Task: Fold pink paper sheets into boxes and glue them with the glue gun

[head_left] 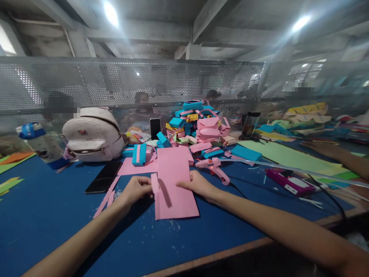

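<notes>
A long sheet of pink paper [178,192] lies on the blue table in front of me, with a crease along its left edge. My left hand [141,187] pinches a small pink paper strip [155,183] at that edge, and the strip stands up from the sheet. My right hand [198,185] grips the sheet's right edge, thumb on top and fingers partly hidden. Just beyond the right hand lies a pink glue gun [213,168] with a lit red light. Narrow pink strips [105,200] lie to the left.
Behind the sheet rises a pile of pink, blue and yellow paper pieces [207,129]. A white backpack [92,134], a bottle [43,146] and a black phone [103,177] stand or lie left. At right are a purple power strip [291,181], cords and another person's arm [337,152].
</notes>
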`<state>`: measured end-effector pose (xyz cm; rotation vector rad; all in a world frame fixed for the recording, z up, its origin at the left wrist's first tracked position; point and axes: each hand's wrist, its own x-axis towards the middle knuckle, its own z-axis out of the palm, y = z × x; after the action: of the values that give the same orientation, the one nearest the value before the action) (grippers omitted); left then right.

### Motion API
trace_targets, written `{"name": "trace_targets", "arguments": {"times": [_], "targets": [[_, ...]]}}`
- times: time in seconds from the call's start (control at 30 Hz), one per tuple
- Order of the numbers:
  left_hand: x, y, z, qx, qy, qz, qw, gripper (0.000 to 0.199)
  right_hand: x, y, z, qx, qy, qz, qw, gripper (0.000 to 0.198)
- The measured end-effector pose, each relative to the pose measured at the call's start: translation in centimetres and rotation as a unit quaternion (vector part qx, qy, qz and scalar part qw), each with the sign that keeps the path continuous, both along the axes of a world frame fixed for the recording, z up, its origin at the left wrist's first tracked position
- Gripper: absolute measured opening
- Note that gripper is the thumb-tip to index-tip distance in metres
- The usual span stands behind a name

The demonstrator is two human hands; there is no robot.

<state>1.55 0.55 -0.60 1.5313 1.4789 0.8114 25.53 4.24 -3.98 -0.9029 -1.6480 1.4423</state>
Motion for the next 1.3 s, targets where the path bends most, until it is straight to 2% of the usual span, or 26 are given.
{"name": "trace_targets", "arguments": {"times": [0.23,0.6,0.83,1.3], "targets": [[0.2,-0.4,0.7,0.003,-0.014,-0.022,1.0,0.034,-0.1,0.0,0.2,0.012,0.0,0.004,1.0,0.052],[-0.5,0.4,-0.7,0.01,-0.04,-0.032,0.999,0.025,0.0,0.1,-0.2,0.001,0.037,-0.006,0.999,0.055],[-0.6,0.6,-0.6,0.013,-0.034,-0.008,0.999,0.019,0.0,0.3,-0.3,0.006,-0.022,0.006,1.0,0.049],[-0.6,0.6,-0.8,-0.003,0.006,-0.013,1.0,0.028,0.0,0.1,-0.2,0.011,-0.019,0.003,1.0,0.048]]}}
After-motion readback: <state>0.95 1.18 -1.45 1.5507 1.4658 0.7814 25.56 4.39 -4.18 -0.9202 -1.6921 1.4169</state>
